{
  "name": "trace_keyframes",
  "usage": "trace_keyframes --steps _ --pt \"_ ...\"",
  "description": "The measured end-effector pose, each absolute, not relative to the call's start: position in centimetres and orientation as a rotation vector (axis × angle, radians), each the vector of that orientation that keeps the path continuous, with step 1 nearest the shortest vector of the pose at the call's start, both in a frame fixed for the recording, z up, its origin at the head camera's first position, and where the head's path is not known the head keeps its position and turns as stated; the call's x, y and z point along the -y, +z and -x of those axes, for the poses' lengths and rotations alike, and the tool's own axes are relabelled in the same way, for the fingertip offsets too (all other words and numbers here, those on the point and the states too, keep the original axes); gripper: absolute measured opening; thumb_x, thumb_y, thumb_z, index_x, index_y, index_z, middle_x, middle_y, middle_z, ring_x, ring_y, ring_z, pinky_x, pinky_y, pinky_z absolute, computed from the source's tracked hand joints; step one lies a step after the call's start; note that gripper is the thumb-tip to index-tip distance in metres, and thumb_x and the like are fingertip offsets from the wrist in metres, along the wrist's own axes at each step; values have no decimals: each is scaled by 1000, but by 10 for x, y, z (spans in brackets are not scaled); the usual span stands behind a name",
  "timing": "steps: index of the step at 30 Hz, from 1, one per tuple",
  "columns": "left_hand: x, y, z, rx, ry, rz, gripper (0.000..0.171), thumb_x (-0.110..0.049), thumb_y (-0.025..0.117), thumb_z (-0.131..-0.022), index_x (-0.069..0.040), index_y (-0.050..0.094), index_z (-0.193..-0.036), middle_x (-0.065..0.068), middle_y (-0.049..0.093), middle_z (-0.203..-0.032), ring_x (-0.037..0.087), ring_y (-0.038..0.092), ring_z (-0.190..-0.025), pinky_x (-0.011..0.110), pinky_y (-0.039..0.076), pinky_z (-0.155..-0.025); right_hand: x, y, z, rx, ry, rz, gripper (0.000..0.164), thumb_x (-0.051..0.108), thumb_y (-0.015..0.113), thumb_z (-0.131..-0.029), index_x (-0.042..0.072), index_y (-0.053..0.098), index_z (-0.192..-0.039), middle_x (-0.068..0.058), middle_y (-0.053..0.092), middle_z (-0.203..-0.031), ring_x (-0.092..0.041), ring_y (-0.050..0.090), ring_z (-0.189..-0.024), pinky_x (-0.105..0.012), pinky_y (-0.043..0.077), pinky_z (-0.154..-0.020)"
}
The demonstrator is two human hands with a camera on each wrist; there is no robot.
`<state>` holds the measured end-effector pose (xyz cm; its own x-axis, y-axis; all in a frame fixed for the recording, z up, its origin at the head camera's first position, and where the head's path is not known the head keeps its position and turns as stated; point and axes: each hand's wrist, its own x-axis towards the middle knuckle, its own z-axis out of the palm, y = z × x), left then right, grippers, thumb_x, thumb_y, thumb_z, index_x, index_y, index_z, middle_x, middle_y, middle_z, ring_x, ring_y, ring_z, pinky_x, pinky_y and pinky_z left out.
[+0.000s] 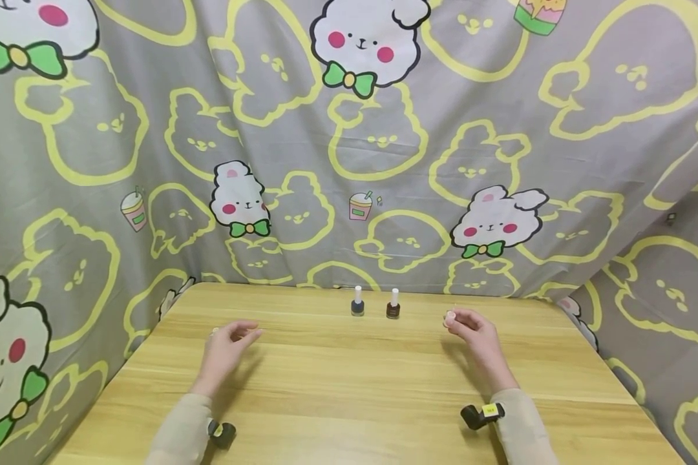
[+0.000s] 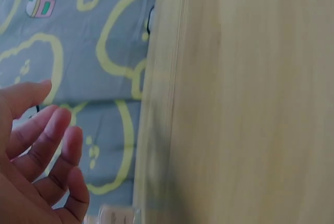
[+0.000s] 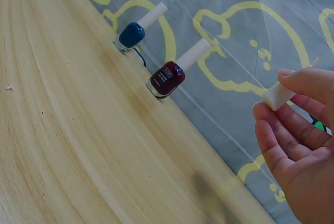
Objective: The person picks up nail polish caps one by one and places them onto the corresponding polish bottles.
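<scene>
My right hand [image 1: 475, 332] pinches a white nail polish cap [image 3: 279, 94] between thumb and fingers, above the right side of the table. A thin brush [image 3: 314, 63] sticks out of the cap, pointing up and away. On the left, my left hand [image 1: 232, 342] hovers over the table with its fingers loosely bent and nothing between them. Close by it stands a pale nail polish bottle [image 2: 116, 215], mostly hidden by the hand in the head view. Between the hands, near the back edge, stand a dark blue nail polish bottle [image 1: 357, 307] and a dark red one [image 1: 393, 310], both with white caps.
The wooden table [image 1: 337, 400] has light grain. Behind it and along both sides hangs a grey curtain [image 1: 302, 148] printed with cartoon animals, close against the back edge. A black wrist camera [image 1: 479, 415] sits on the right sleeve, another [image 1: 222, 434] on the left.
</scene>
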<state>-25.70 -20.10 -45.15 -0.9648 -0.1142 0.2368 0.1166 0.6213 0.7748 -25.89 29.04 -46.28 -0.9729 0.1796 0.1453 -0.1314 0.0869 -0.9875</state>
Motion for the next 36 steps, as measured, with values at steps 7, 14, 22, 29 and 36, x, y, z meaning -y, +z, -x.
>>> trace_keyframes --steps 7,14,22,29,36 --pt "220 -452 260 2564 -1287 -77 35 -39 70 -88 -9 72 -105 10 73 -92 9 59 -72 22 47 -63 -289 -461 258 2116 1999 33 29 12 70 -90 -2 61 -114 19 69 -87 1 66 -83 -17 54 -79" --pt "234 -451 261 2464 -1313 -137 33 -35 72 -88 -7 72 -105 10 70 -87 3 57 -68 19 47 -63 -288 -460 257 2129 1987 35 18 13 70 -90 10 65 -107 19 69 -87 0 66 -83 -17 54 -79" --pt "249 -449 260 2433 -1302 -232 42 -37 75 -85 -6 69 -112 4 67 -89 -2 54 -68 19 46 -61 -286 -457 256 2128 1983 34 35 13 70 -90 -6 59 -117 20 68 -86 1 66 -83 -17 54 -78" --pt "262 -453 261 2506 -1311 -324 52 -40 74 -85 -8 63 -124 12 61 -114 12 54 -83 23 44 -67 -288 -457 255 2116 1998 -7 24 12 69 -90 2 63 -111 18 70 -88 1 66 -84 -17 54 -79" --pt "272 -455 261 2651 -1498 -330 72 -44 67 -90 -2 42 -143 26 40 -144 40 41 -126 50 41 -100 -289 -456 256 2115 1978 -66 25 10 69 -90 -1 63 -112 18 70 -89 1 66 -84 -17 54 -78"
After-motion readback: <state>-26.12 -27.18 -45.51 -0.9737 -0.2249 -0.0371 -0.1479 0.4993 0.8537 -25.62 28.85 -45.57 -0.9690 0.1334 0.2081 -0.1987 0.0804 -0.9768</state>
